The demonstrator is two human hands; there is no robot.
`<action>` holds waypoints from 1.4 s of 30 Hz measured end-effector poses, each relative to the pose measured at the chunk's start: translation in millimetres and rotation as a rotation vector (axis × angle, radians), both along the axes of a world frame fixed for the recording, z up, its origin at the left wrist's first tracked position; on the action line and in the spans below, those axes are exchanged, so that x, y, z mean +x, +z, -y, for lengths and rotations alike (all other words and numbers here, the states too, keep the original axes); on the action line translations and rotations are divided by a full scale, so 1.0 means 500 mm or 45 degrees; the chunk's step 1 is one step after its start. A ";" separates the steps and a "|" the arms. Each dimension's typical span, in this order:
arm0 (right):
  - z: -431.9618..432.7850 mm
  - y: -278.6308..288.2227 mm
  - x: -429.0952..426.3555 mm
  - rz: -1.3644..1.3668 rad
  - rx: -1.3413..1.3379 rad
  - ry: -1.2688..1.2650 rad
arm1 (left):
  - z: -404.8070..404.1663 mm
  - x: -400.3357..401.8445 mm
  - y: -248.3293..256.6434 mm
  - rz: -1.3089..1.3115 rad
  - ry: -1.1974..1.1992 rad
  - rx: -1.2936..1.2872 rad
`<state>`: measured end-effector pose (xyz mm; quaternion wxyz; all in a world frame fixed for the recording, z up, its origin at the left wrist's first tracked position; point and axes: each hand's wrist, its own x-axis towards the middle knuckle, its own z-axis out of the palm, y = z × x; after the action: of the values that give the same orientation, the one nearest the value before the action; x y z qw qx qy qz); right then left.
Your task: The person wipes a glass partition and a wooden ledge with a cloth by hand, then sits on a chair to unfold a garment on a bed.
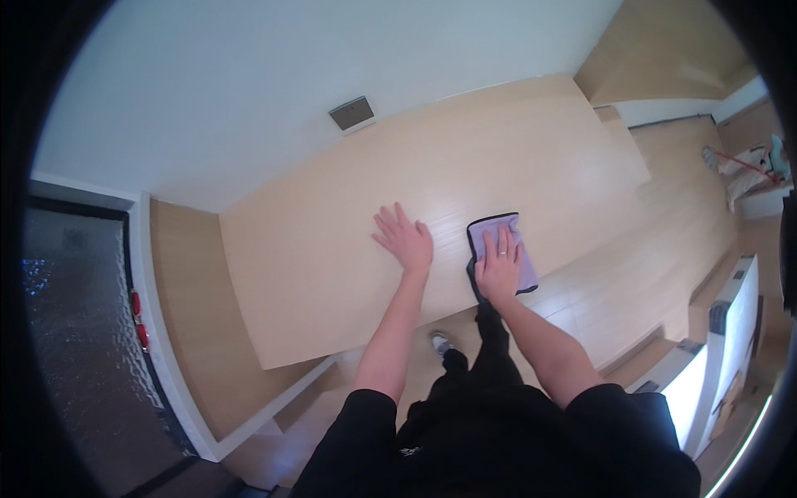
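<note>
My left hand rests palm down on a broad light wood-look surface, fingers spread, holding nothing. To its right, my right hand lies flat over a purple cloth with black edging and presses it against the same surface. A ring is on one of its fingers. The cloth's far right corner is slightly rumpled, and its middle is hidden under the palm. A dark piece of fabric shows along the cloth's near left edge; I cannot tell whether it belongs to the cloth.
A wall socket plate sits on the white wall behind the surface. At left stands a dark textured-glass panel with red fittings on its frame. White panels stand at right. Assorted items lie far right. A shoe shows below the front edge.
</note>
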<state>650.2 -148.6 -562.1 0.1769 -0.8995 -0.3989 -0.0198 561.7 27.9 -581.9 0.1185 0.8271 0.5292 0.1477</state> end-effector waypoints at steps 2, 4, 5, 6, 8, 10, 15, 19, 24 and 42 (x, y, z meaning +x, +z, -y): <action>-0.010 -0.007 0.010 0.030 0.000 0.050 | 0.053 0.072 0.008 0.077 -0.067 0.103; -0.045 0.006 0.036 0.006 -0.014 0.109 | 0.064 0.105 0.019 0.110 -0.218 0.035; -0.072 0.004 0.064 0.035 -0.011 0.116 | 0.057 0.114 0.009 0.141 -0.201 0.017; -0.100 -0.002 0.085 0.041 -0.015 0.129 | 0.059 0.111 0.000 0.149 -0.178 -0.009; -0.162 -0.012 0.124 0.067 -0.006 0.133 | 0.061 0.120 0.024 0.043 -0.208 -0.045; -0.229 -0.016 0.167 0.094 0.001 0.137 | 0.060 0.118 0.029 0.005 -0.230 -0.042; -0.451 -0.038 0.265 0.177 0.037 0.195 | 0.057 0.112 0.022 0.109 -0.190 -0.128; -0.605 -0.068 0.362 0.311 0.111 0.158 | 0.067 0.117 0.038 0.135 -0.183 -0.235; -0.644 -0.069 0.355 0.267 0.177 0.056 | 0.065 0.108 0.057 0.075 -0.172 -0.230; -0.234 -0.009 0.240 0.026 0.129 0.300 | 0.067 0.138 0.032 -0.002 -0.198 0.009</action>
<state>770.0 -31.5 -566.8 0.2189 -0.8362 -0.5020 -0.0282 630.8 -5.5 -566.0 0.1261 0.8663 0.4629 0.1393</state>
